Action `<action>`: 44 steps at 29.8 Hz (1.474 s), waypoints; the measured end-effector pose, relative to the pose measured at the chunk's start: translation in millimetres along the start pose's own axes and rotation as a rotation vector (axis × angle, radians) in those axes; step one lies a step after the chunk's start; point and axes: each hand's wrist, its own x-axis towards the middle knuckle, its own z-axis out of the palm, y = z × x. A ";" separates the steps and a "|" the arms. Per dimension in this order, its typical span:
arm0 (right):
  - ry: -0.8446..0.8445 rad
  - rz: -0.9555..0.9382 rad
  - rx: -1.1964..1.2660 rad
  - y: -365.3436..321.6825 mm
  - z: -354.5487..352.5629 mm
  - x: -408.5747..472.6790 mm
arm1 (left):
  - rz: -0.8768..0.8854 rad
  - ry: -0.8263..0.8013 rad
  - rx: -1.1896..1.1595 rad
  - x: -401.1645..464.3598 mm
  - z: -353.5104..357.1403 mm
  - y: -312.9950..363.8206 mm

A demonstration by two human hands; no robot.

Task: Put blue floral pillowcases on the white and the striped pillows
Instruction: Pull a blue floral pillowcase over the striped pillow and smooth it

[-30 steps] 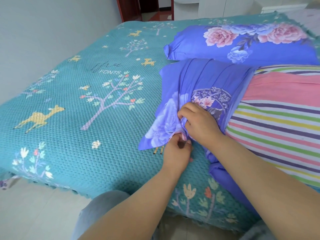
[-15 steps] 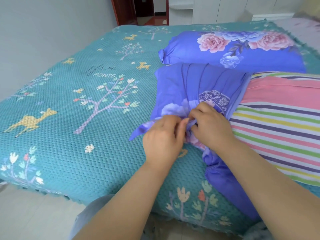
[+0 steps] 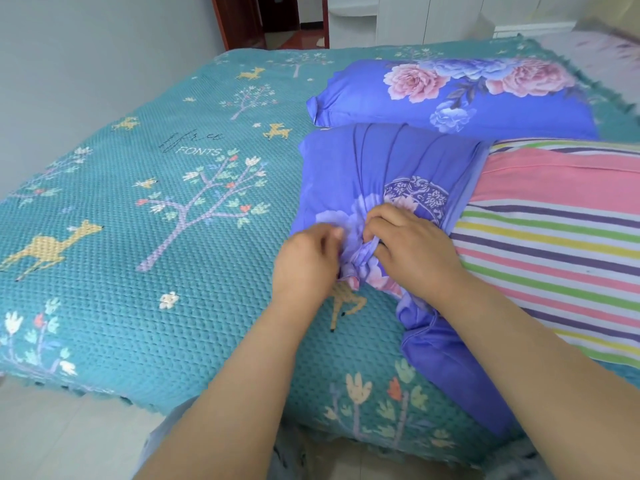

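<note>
Nearest us, our left hand and right hand meet at the bunched end of the blue pillowcase, each with fingers curled and pinching a thin twisted strip of its cloth. The pillowcase covers only the left end of the striped pillow, which lies on the teal bedspread. Just behind it rests a second pillow, fully inside its blue flowered case.
</note>
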 end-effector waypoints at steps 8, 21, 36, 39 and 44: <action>0.035 0.246 -0.025 -17.7 1.4 -5.0 | -0.397 -0.384 -0.124 27.1 -3.3 -49.4; 0.110 0.140 0.001 -26.6 7.8 -37.6 | -0.334 -0.455 0.240 31.3 -5.4 -14.7; 0.323 0.365 -0.124 -10.6 -34.4 -99.6 | -0.070 -0.189 0.417 54.5 -34.0 34.6; 0.219 0.613 0.001 -7.2 -53.9 -95.5 | -0.045 -0.193 0.433 58.2 -43.1 40.9; -0.120 0.842 0.271 -4.9 -72.9 -79.5 | -0.047 -0.209 0.391 52.3 -48.8 46.6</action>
